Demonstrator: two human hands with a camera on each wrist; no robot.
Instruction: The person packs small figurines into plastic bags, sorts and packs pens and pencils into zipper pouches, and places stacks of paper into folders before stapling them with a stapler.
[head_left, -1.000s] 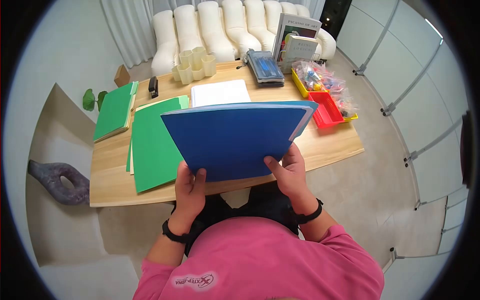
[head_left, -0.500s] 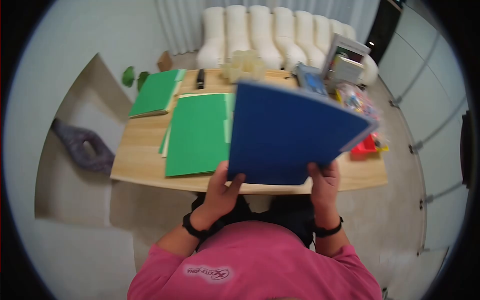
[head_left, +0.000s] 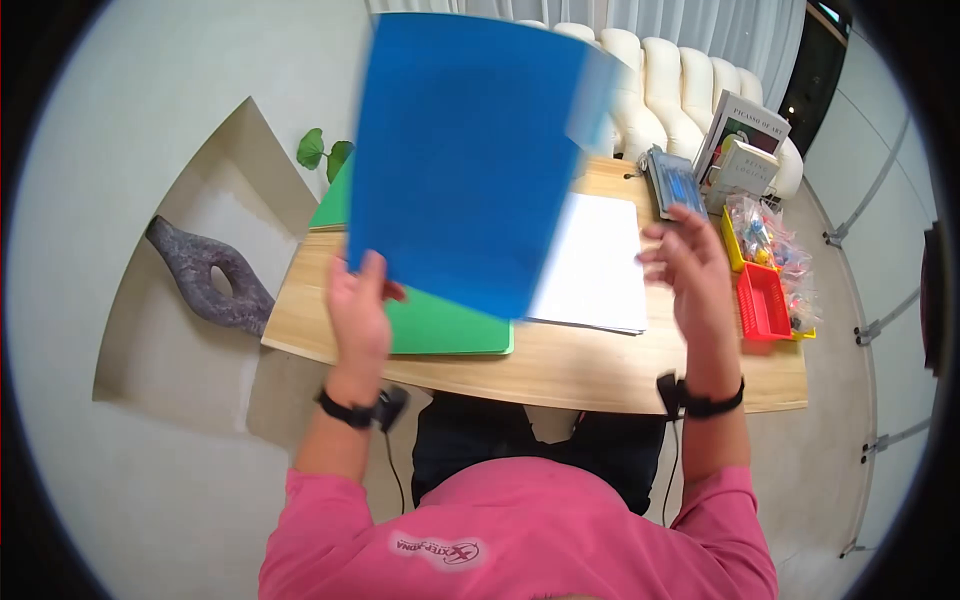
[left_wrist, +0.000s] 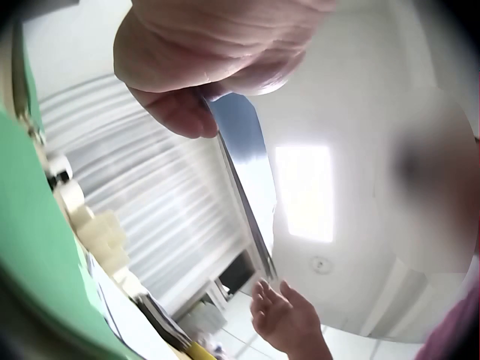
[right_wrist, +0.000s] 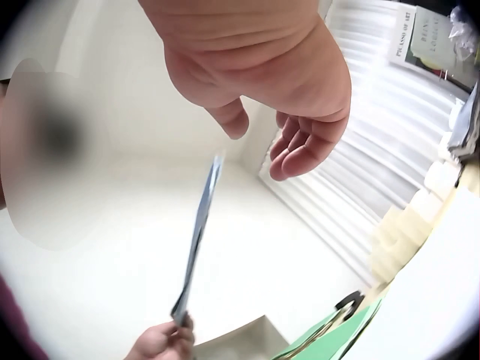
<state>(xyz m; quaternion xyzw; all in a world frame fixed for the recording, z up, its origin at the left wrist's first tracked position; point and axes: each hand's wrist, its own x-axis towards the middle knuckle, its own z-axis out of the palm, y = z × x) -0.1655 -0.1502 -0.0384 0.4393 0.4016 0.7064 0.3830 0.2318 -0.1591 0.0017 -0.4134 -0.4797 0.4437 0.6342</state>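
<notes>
A blue folder point(head_left: 460, 160) is held up above the table by the left hand point(head_left: 362, 312), which pinches its lower left corner. Seen edge-on in the right wrist view, the folder point(right_wrist: 196, 240) stands up from the left hand point(right_wrist: 166, 341). Off the folder's right side is the right hand point(head_left: 697, 280), its fingers loosely bent and holding nothing; the right wrist view also shows this hand point(right_wrist: 262, 75) apart from the folder. Beneath the folder lie a green folder point(head_left: 450, 325) and a stack of white paper point(head_left: 600, 262).
At the table's right are a red basket point(head_left: 763, 300), a yellow basket with bagged items, standing books point(head_left: 742, 150) and a grey-blue pouch point(head_left: 676, 184). Another green folder point(head_left: 332, 205) lies far left, partly hidden. A white sofa point(head_left: 680, 85) stands behind the table point(head_left: 440, 378).
The right hand has let go of the blue folder and moved off to the right. The left hand has raised the folder and moved it left, and the view has shifted.
</notes>
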